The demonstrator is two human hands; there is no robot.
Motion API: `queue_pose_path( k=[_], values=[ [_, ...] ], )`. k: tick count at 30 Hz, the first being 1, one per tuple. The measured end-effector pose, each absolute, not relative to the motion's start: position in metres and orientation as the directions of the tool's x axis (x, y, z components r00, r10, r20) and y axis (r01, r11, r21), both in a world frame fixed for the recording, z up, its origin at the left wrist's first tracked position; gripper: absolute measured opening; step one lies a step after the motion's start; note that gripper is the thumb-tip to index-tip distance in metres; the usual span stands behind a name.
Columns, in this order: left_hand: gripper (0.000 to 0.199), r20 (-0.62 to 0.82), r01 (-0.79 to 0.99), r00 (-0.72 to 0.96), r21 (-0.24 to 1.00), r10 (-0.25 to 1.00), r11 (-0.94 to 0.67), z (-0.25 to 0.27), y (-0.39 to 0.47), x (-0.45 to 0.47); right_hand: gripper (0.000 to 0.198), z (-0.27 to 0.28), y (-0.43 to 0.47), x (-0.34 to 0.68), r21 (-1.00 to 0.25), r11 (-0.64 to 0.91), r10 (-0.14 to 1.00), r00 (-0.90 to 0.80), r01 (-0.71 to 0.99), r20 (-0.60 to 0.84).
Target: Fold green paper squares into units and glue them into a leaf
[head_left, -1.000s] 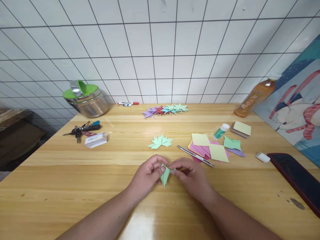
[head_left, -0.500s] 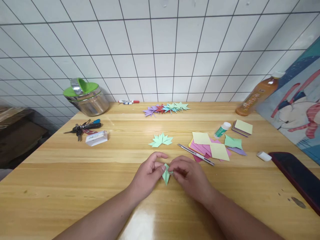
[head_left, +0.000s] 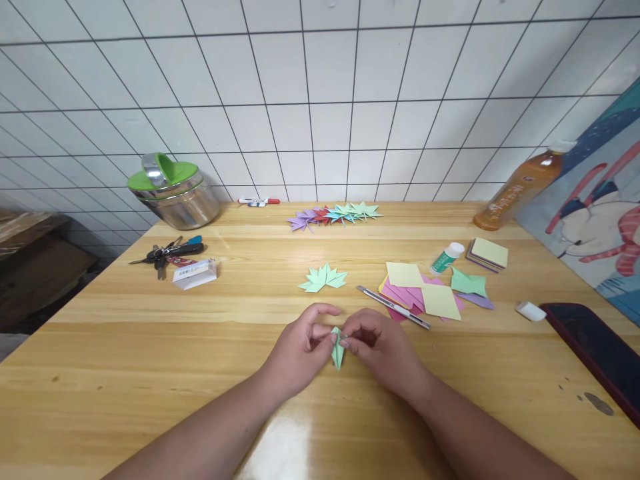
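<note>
Pale green paper between two bare hands, just below the middle of the frame: a small folded piece [head_left: 339, 357], narrow and kite-like, its point toward the bottom edge, a crease running down its length. Left hand [head_left: 297, 348] pinches the left side, index finger stretched out above; right hand [head_left: 389, 352] pinches the upper right side, fingers curled. Folding looks well advanced on this one, probably unfinished. Complete, to all appearance: a spiky green fan [head_left: 318, 281] at mid-frame and an overlapping row of coloured folded shapes [head_left: 345, 214] at upper centre. Apparently unworked, right of centre: loose sheets [head_left: 440, 302], mostly yellow and pink, a cutter [head_left: 395, 308] along their lower edge, glue stick [head_left: 446, 259] near
</note>
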State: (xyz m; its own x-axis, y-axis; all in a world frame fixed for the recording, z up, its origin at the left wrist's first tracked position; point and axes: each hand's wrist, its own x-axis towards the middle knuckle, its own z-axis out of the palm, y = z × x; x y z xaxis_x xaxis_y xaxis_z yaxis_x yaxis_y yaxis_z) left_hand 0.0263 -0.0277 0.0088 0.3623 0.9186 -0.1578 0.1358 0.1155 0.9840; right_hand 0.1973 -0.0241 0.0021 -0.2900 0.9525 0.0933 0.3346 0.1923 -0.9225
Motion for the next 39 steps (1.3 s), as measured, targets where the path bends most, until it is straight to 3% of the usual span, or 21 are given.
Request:
queue_pose_path(
  k=[5,18,21,25,32,39],
  values=[
    [0.040,-0.114,0.067,0.429,0.993,0.896,0.094,0.014,-0.030,0.028,0.010,0.004,-0.025,0.197,-0.913,0.078,0.976,-0.219,0.401,-0.013],
    [0.047,-0.106,0.176,0.355,0.983,0.929,0.045,0.008,-0.031,0.028,0.010,0.004,-0.025,0.198,-0.928,0.091,0.976,-0.219,0.360,0.011],
    [0.042,-0.118,0.177,0.349,0.983,0.930,0.058,0.008,-0.030,0.028,0.012,0.004,-0.025,0.199,-0.951,0.030,0.978,-0.205,0.307,-0.035],
    [0.016,-0.164,0.218,0.376,0.972,0.912,0.085,0.003,-0.028,0.028,0.016,0.007,-0.024,0.199,-0.980,-0.052,0.979,-0.185,0.195,-0.088],
    [0.017,-0.180,0.235,0.386,0.968,0.905,0.092,0.003,-0.028,0.026,0.027,0.012,-0.023,0.196,-0.985,-0.172,0.965,-0.207,-0.030,-0.162],
    [0.024,-0.206,0.164,0.429,0.975,0.880,0.148,0.007,-0.026,0.027,0.027,0.012,-0.021,0.198,-0.978,-0.183,0.977,-0.129,-0.096,-0.170]
  ],
)
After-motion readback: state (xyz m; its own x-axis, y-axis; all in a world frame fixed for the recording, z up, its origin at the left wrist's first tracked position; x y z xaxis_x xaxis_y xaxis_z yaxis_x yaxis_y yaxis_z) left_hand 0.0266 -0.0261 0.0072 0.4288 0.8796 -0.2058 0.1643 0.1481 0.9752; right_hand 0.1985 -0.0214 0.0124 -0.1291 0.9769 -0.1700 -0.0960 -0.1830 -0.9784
